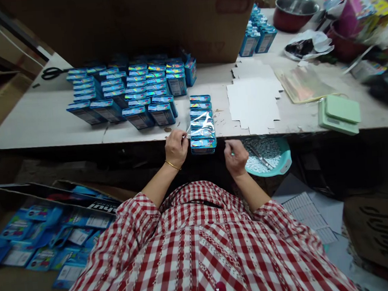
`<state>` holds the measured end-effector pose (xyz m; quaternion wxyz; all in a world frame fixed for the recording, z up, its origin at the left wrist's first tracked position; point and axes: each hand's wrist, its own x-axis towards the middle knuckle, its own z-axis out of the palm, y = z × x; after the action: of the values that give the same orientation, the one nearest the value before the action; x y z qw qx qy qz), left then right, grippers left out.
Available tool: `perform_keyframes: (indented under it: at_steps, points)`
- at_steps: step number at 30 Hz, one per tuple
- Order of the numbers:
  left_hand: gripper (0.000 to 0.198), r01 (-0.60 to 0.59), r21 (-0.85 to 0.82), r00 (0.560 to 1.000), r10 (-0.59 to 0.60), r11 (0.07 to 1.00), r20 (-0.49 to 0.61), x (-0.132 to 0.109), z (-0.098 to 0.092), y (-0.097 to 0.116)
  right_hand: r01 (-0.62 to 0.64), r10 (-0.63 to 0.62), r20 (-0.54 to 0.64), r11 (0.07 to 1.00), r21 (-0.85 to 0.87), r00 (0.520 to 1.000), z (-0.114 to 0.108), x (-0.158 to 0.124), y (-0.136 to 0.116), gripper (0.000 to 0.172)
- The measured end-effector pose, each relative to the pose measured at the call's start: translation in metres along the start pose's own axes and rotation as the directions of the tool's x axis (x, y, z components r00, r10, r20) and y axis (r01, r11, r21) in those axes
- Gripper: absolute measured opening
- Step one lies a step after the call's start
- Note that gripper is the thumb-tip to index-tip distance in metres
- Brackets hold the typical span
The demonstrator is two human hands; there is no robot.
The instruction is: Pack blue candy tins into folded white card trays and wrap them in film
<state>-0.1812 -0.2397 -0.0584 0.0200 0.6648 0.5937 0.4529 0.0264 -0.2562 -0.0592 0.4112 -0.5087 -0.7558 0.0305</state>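
Observation:
A short row of small blue boxes (202, 131) stands at the table's front edge, between my two hands. Glossy clear film (202, 119) lies over the nearer boxes and catches the light. At the row's left side, my left hand (176, 147) is closed in a pinch on the film's edge. To the right of the row and apart from it, my right hand (235, 156) is closed with its fingers curled. Whatever those fingers hold, if anything, does not show.
More blue boxes (136, 94) stand in rows on the left of the table, with scissors (54, 73) behind. White flat card (253, 97) and a pale green scale-like device (341, 110) lie right. Below are a turquoise basin (284, 163) of pellets and a carton of blue packs (36, 229).

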Motion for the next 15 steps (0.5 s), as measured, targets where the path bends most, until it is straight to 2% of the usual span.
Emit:
perform_keyframes:
  at_steps: [2,3,4,6,7,8,9,12,15]
  points:
    - [0.021,0.17,-0.085,0.985,-0.171,0.982,-0.009,-0.011,0.01,-0.006,0.081,-0.1,0.16,0.989,0.122,0.982,0.005,-0.019,-0.006,0.026]
    - [0.026,0.287,-0.129,0.958,-0.288,0.949,0.014,-0.018,0.016,-0.009,0.13,-0.173,0.274,0.977,0.168,0.946,0.01,-0.026,-0.009,0.024]
    - [0.028,0.423,-0.174,0.906,-0.417,0.889,0.07,-0.024,0.023,-0.013,0.161,-0.225,0.377,0.967,0.196,0.899,0.017,-0.03,-0.012,0.022]
    - [0.019,0.659,-0.23,0.751,-0.614,0.716,0.243,-0.033,0.037,-0.018,0.152,-0.221,0.513,0.973,0.174,0.829,0.032,-0.032,-0.015,0.022]
    - [0.017,0.733,-0.243,0.678,-0.659,0.635,0.325,-0.037,0.043,-0.021,0.128,-0.184,0.549,0.982,0.14,0.815,0.039,-0.031,-0.015,0.023]
    - [0.02,0.777,-0.254,0.627,-0.674,0.576,0.39,-0.039,0.048,-0.023,0.106,-0.149,0.574,0.989,0.107,0.805,0.045,-0.028,-0.014,0.024]
    - [0.024,0.796,-0.268,0.603,-0.67,0.543,0.434,-0.041,0.052,-0.024,0.095,-0.125,0.592,0.992,0.082,0.796,0.05,-0.024,-0.013,0.024]
    - [0.025,0.783,-0.314,0.62,-0.637,0.536,0.458,-0.041,0.058,-0.026,0.085,-0.094,0.609,0.995,0.044,0.788,0.056,-0.015,-0.012,0.025]
    - [0.023,0.772,-0.332,0.635,-0.624,0.542,0.456,-0.041,0.057,-0.027,0.055,-0.043,0.584,0.998,-0.003,0.811,0.059,-0.007,-0.014,0.027]
